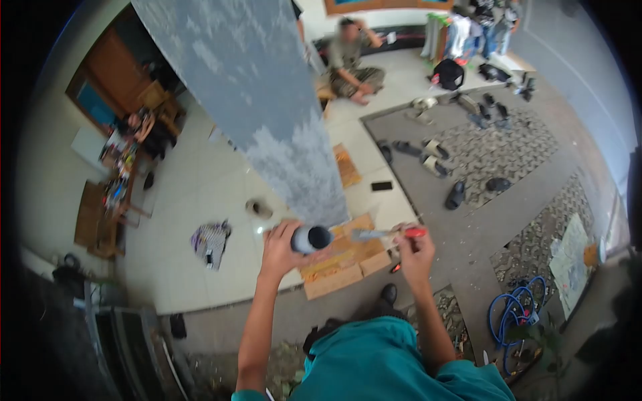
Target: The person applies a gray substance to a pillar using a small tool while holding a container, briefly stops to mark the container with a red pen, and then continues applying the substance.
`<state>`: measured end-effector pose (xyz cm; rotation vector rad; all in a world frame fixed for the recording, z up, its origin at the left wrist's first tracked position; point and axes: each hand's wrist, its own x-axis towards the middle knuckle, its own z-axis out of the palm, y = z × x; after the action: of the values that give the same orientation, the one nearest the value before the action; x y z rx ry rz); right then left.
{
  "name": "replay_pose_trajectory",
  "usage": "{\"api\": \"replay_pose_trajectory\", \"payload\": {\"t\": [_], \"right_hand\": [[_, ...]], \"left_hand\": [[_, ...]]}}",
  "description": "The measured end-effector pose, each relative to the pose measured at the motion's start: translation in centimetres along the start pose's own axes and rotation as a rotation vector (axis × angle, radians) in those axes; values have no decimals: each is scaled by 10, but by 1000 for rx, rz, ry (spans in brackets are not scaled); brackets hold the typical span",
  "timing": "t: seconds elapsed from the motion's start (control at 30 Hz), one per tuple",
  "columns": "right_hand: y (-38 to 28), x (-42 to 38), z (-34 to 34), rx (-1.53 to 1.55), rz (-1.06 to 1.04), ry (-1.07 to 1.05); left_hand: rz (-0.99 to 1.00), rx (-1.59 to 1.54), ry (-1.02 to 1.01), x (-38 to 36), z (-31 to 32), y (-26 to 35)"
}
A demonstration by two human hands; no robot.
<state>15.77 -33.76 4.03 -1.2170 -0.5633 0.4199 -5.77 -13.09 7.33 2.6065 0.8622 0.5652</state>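
My left hand (280, 250) is wrapped round a grey cup-shaped container (302, 239), tilted so that its dark mouth shows; I cannot make out what is inside. In my right hand (416, 248) is a paintbrush (365, 234) with a red handle and a flat grey end, pointing left toward the container. Both hands are held out in front of my teal shirt, apart from each other. Just beyond them rises a pillar (247, 87) with patchy grey and whitish areas. Flattened cardboard (334, 282) lies on the floor round its base.
A dark phone (382, 186) lies right of the pillar. Several shoes (455, 194) are scattered on the paving, near a step edge. A blue hose (495, 311) coils at lower right. One person (351, 63) sits on the floor beyond; another (144, 127) sits at left.
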Motion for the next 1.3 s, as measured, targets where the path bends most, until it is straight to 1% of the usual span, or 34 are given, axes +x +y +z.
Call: {"api": "replay_pose_trajectory", "payload": {"t": [0.07, 0.1, 0.13, 0.17, 0.2, 0.23, 0.3, 0.37, 0.43, 0.5, 0.57, 0.6, 0.7, 0.8, 0.83, 0.87, 0.97, 1.07, 1.13, 1.2, 1.3], "right_hand": [[-15, 14, -1, 59, -72, 7], [-17, 22, 0, 70, -53, 1], [-18, 29, 0, 124, -101, -26], [-21, 34, 1, 177, -148, -49], [-27, 38, 5, 171, -143, -60], [-28, 41, 10, 179, -135, -51], [-30, 46, 20, 98, -263, -143], [-30, 48, 33, 81, -292, -115], [-29, 48, 46, 50, -369, -141], [-32, 47, 60, 33, -354, -117], [-36, 50, 73, 67, -301, -116], [-39, 52, 79, 69, -312, -107], [-47, 58, 96, 20, -390, -89], [-58, 71, 107, -50, -473, -137], [-57, 76, 110, -67, -543, -157], [-58, 81, 112, -84, -612, -178], [-67, 98, 111, -62, -669, -195], [-79, 111, 102, -45, -667, -229], [-81, 118, 98, -27, -703, -236], [-83, 122, 93, -11, -731, -244], [-86, 127, 84, -17, -723, -276]], "left_hand": [[32, 8, -12, 14, -3, 7], [55, 18, -12, 22, -4, 10], [47, 29, -17, 29, -5, 12], [85, 48, -2, 35, -5, 15], [127, 66, 11, 40, -6, 16], [128, 74, -1, 44, -8, 16], [89, 72, -45, 52, -12, 16], [112, 75, -49, 62, -19, 18], [146, 82, -73, 69, -27, 14], [218, 72, -74, 77, -36, 11], [239, 49, -98, 86, -50, 11], [242, 27, -124, 89, -56, 13], [295, 55, -144, 99, -72, 17], [314, 96, -154, 110, -82, 27], [318, 104, -149, 113, -86, 33], [307, 120, -160, 117, -90, 39], [309, 152, -154, 128, -101, 52], [321, 181, -133, 137, -109, 65], [320, 201, -119, 142, -110, 73], [311, 227, -153, 146, -110, 80], [304, 240, -147, 150, -104, 92]]}}
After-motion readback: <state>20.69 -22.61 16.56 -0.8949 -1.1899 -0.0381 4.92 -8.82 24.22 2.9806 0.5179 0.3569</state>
